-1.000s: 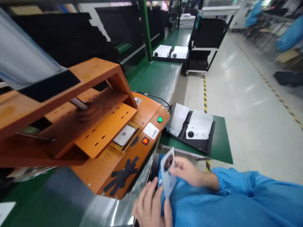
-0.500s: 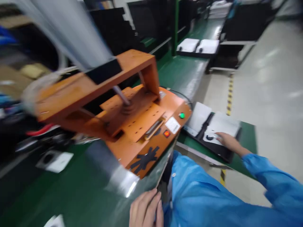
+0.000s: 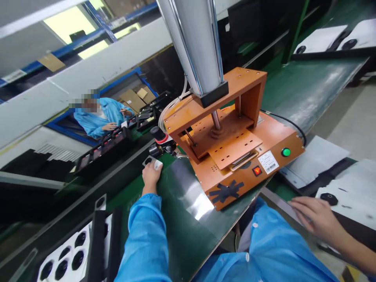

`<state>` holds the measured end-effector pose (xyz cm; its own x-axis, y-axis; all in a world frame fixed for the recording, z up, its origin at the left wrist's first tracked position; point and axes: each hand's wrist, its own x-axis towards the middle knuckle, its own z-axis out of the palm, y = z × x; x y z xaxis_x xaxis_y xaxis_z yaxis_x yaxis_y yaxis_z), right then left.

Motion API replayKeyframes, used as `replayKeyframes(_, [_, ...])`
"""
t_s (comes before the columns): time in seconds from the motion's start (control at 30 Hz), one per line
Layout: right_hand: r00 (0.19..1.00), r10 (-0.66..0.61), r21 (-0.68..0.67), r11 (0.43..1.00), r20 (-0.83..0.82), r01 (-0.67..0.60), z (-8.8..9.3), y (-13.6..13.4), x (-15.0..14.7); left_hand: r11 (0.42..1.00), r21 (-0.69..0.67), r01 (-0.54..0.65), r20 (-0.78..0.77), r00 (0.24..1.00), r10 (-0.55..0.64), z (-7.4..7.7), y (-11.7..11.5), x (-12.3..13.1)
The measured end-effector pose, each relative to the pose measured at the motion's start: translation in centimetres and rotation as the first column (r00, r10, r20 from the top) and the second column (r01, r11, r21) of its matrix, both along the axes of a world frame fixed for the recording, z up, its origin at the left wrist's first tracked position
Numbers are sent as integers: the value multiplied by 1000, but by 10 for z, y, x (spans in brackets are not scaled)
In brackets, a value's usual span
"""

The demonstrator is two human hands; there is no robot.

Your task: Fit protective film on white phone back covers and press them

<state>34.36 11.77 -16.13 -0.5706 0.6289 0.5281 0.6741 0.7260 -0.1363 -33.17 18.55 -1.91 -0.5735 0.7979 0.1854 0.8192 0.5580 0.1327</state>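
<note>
My left hand [image 3: 151, 174] is stretched far out over the green bench [image 3: 182, 231], its fingers closed on a small white plate [image 3: 153, 162] with a dark hole, just left of the orange press [image 3: 235, 156]. My right hand [image 3: 315, 215] lies low at the right beside a black tray [image 3: 326, 178] of white plates [image 3: 349, 192]. Its fingers are stretched out and hold nothing. A white part sits in the press's slot [image 3: 243, 158] under the orange platen.
A silver cylinder [image 3: 196, 43] rises from the press, which has a green button [image 3: 285, 152] and a red switch [image 3: 257, 170]. Another tray of white plates [image 3: 63, 258] lies at bottom left. A person in blue [image 3: 100, 115] works across the line. More trays [image 3: 323, 39] sit far right.
The view swung left. My right hand set down the plate it held and drew back from the tray. My left hand left my lap and reached out to the small plate by the press.
</note>
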Motion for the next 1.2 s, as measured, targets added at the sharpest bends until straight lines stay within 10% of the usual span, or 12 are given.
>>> replayKeyframes(0.37, [905, 371, -198, 890, -210, -411, 61, -38, -104, 996, -67, 60, -128, 990, -68, 16, -17, -4])
replayKeyframes(0.57, [767, 588, -137, 764, -256, -631, 82, -37, -166, 971, 157, 182, -295, 947, -130, 33, -143, 65])
replayKeyframes(0.8, [733, 672, -110, 725, -105, -680, 90, -37, -217, 961, 135, 241, -211, 955, -209, -16, -270, 151])
replayKeyframes(1.2, [689, 723, -139, 688, 48, -712, 95, -52, -210, 948, 226, 222, 62, 968, -242, -17, -221, 210])
